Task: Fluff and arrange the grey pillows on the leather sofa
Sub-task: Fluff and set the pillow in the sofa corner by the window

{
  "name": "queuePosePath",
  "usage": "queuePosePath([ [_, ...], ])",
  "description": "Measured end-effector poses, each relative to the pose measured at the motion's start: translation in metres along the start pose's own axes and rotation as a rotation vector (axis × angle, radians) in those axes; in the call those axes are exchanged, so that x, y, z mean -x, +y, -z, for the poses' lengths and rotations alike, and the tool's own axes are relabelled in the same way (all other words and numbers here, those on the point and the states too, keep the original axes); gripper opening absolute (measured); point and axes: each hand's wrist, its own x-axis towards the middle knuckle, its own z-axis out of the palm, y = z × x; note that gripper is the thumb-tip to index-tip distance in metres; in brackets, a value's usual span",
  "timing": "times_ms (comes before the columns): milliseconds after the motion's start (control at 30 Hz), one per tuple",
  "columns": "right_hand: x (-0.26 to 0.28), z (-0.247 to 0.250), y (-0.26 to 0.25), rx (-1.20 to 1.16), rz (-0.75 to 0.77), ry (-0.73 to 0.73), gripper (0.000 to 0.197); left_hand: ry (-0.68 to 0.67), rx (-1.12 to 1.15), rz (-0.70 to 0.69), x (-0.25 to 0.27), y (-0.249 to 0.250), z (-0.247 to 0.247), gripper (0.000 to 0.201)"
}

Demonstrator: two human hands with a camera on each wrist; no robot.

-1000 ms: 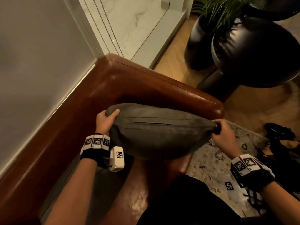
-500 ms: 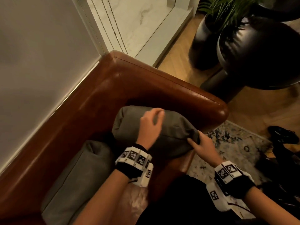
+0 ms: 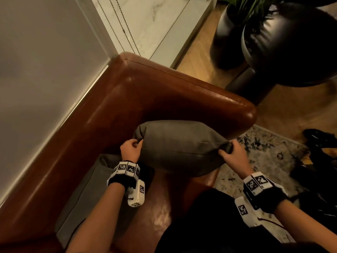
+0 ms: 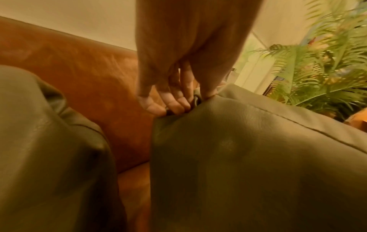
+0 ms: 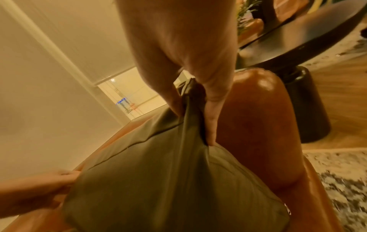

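A grey pillow (image 3: 180, 148) stands on edge in the corner of the brown leather sofa (image 3: 127, 99), near its right armrest (image 3: 237, 110). My left hand (image 3: 134, 146) pinches the pillow's left corner; in the left wrist view the fingers (image 4: 176, 103) curl into the fabric of the pillow (image 4: 248, 149). My right hand (image 3: 228, 149) grips the bunched right corner, seen close in the right wrist view (image 5: 195, 109) on the pillow (image 5: 158, 180). A second grey pillow (image 3: 87, 196) lies flat on the seat at the left, also visible as the second pillow (image 4: 43, 141).
A white wall (image 3: 40, 70) runs behind the sofa back. A black round side table (image 3: 291, 48) and a potted plant (image 3: 242, 8) stand beyond the armrest on the wooden floor. A patterned rug (image 3: 264, 152) lies at the right, with dark items (image 3: 321, 143) on it.
My left hand left the top of the pillow and took its left corner. My right hand now grips the right corner, and the pillow is stretched wide between both hands.
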Motion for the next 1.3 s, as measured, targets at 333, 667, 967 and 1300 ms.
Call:
queuePosePath([
  [333,-0.004,-0.001,0.02,-0.252,-0.039,0.133,0.043,0.0,0.49,0.274,-0.023,-0.003,0.011,0.023],
  [667,-0.02,0.037,0.04,-0.134,-0.144,0.247,0.048,-0.331,0.772,0.272,-0.009,0.022,0.004,0.065],
  [967,-0.027,0.053,0.053,-0.073,-0.139,0.254,0.047,-0.175,0.602,0.061,0.001,0.026,-0.012,0.049],
  [1300,-0.041,0.031,0.033,0.077,-0.057,0.243,0.035,0.156,0.17,-0.3,0.016,0.011,0.008,0.035],
])
